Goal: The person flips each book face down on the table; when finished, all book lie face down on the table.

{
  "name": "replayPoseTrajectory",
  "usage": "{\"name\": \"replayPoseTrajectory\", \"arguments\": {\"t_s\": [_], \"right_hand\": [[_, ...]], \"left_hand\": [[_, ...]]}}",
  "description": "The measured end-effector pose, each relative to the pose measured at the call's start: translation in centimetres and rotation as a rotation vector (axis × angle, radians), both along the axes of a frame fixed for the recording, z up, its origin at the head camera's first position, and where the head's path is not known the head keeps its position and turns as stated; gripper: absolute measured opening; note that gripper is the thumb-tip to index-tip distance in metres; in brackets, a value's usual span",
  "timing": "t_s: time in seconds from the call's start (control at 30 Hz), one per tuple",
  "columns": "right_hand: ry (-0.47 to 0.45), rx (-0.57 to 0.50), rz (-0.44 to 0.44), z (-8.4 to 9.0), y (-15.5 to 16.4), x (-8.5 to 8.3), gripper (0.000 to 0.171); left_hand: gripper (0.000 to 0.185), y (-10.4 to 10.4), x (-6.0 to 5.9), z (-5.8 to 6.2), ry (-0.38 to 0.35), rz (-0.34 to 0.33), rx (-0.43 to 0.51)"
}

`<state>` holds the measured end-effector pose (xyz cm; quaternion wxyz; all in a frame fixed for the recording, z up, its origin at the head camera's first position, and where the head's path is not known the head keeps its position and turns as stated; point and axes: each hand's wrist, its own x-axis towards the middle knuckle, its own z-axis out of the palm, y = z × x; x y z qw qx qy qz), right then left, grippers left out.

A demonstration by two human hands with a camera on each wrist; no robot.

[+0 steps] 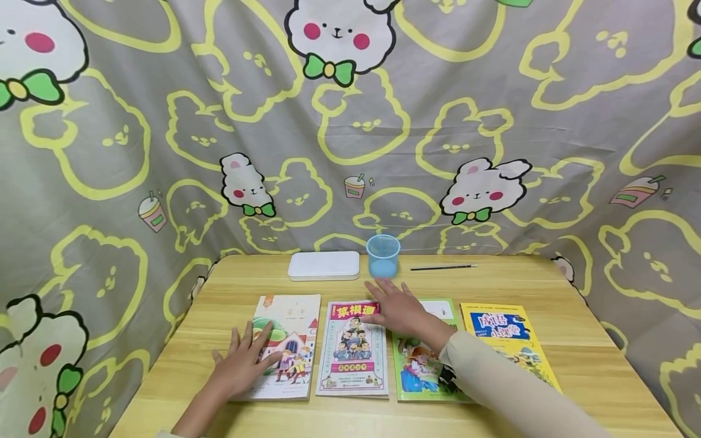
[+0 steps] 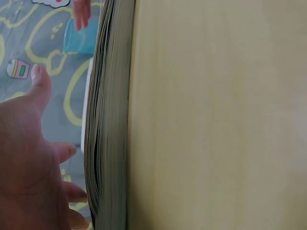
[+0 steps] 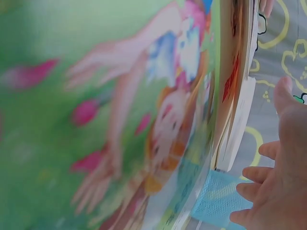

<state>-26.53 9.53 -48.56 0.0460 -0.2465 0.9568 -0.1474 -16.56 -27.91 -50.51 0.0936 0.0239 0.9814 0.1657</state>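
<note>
Four books lie in a row on the wooden table. My left hand (image 1: pixel 238 365), fingers spread, overlaps the white storybook (image 1: pixel 298 310) at the left; the left wrist view shows its fingers beside the thick page edges (image 2: pixel 112 120). Second in the row is a pink-and-white book (image 1: pixel 353 347) with cartoon figures. My right hand (image 1: pixel 402 310) stretches with spread fingers between it and the green book (image 1: pixel 414 371), hiding part of both. In the right wrist view the green cover (image 3: pixel 48 120) fills the left side. Neither hand grips anything.
A yellow book (image 1: pixel 528 359) lies at the right, partly behind the right sleeve (image 1: pixel 504 377). Along the back stand a white case (image 1: pixel 323 266) and a translucent blue cup (image 1: pixel 383 261), with a dark pencil-like stick (image 1: pixel 443 267) beside it. A patterned curtain (image 1: pixel 306 134) hangs behind.
</note>
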Motion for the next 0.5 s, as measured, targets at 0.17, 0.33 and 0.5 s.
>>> {"name": "replayPoseTrajectory", "arguments": {"t_s": [0.17, 0.33, 0.5], "right_hand": [[-0.015, -0.021, 0.022, -0.3, -1.0, -0.4, 0.089], [-0.020, 0.003, 0.040, -0.5, -2.2, -0.7, 0.091], [-0.030, -0.002, 0.045, -0.6, -3.3, -1.0, 0.090]], "left_hand": [[0.093, -0.5, 0.8, -0.1, -0.031, 0.014, 0.034], [0.095, -1.1, 1.5, -0.5, -0.054, 0.024, 0.066], [0.096, -1.8, 1.9, -1.1, -0.090, 0.036, 0.084]]}}
